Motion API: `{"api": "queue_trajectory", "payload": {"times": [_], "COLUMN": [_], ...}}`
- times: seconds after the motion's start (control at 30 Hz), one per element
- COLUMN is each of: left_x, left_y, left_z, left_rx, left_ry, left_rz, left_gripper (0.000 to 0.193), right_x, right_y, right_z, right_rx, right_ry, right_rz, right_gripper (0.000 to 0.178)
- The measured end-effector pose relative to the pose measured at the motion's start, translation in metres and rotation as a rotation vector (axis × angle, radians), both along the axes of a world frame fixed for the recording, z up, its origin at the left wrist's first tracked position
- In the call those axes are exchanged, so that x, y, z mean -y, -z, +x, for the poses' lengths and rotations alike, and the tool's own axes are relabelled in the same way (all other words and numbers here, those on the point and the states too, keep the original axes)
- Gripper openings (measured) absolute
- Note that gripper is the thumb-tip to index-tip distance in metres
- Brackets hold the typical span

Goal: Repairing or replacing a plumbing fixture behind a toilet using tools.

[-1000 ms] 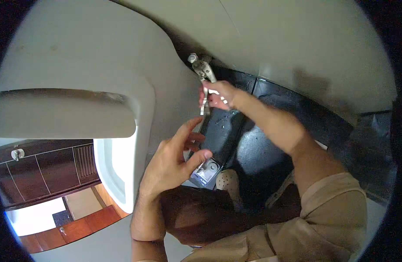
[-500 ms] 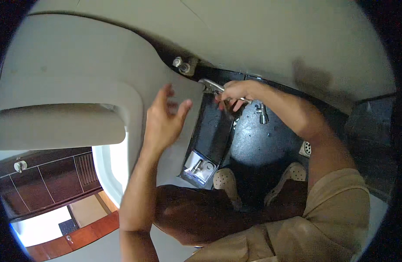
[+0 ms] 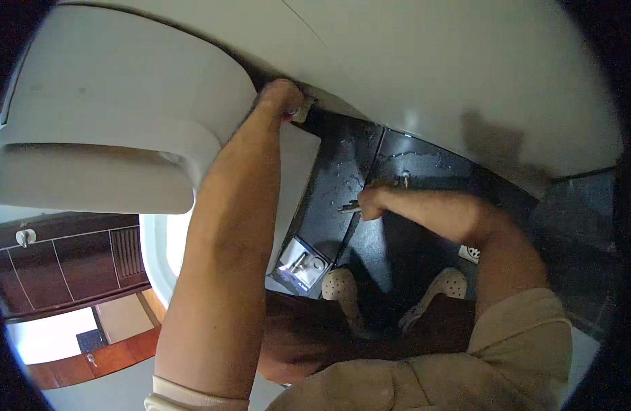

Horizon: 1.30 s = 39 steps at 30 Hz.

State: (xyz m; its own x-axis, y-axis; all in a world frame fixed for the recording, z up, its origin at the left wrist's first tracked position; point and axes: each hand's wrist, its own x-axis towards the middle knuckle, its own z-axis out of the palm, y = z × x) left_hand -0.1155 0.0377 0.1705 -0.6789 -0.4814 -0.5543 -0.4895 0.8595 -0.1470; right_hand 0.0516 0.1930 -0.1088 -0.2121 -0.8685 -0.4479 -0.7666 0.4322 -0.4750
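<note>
My left hand point(image 3: 282, 94) reaches to the wall beside the pale toilet tank point(image 3: 134, 75), its fingers closed around the metal valve fitting there. The hand covers nearly all of the fitting. Low over the dark floor, my right hand point(image 3: 374, 201) is closed around a silver plier-like tool point(image 3: 347, 208), whose end points left. Just beyond that hand a small chrome valve point(image 3: 406, 179) lies on the floor.
A box with a tap pictured on it point(image 3: 302, 266) lies near my left clog point(image 3: 339, 284). Wet dark floor tiles point(image 3: 343, 161) meet the pale wall point(image 3: 432, 75). A drain cover point(image 3: 469, 254) is at right. The toilet bowl's white rim point(image 3: 158, 253) stands at left.
My left hand has moved forward from open air and closed around the wall fitting. My right hand has drawn back toward me, away from the wall, still holding the plier-like tool.
</note>
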Motion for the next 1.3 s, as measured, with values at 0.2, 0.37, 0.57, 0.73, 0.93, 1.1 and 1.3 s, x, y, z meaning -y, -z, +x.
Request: {"api": "queue_trajectory", "payload": {"times": [0.2,0.37,0.57,0.73,0.93,1.1,1.3], "left_x": [0.021,0.008,0.009,0.009,0.014,0.041,0.043], "left_y": [0.020,0.015,0.022,-0.014,-0.036,-0.026,-0.020], "left_z": [0.003,0.014,0.046,0.108,0.209,0.247,0.239], "left_rx": [0.056,0.095,-0.198,-0.752,-0.482,-0.381,-0.374], "left_ry": [0.462,0.810,0.935,0.885,0.618,0.466,0.490], "left_rz": [-0.200,-0.309,-0.409,-0.242,0.138,0.315,0.291], "left_gripper": [0.016,0.017,0.019,0.023,0.033,0.037,0.037], "right_x": [0.003,-0.011,-0.010,0.041,0.082,0.082,0.103], "right_y": [-0.042,-0.046,-0.106,-0.165,-0.190,-0.188,-0.176], "right_z": [0.016,0.040,0.026,-0.088,-0.158,-0.149,-0.118], "right_rx": [-0.045,-0.388,-0.237,-0.256,-0.181,-0.252,-0.320], "right_ry": [-0.023,0.230,0.213,0.803,0.566,0.552,1.005], "right_rz": [0.109,-0.235,-0.105,-0.714,-0.685,-0.781,-0.801], "right_gripper": [0.018,0.026,0.034,0.042,0.036,0.030,0.029]}}
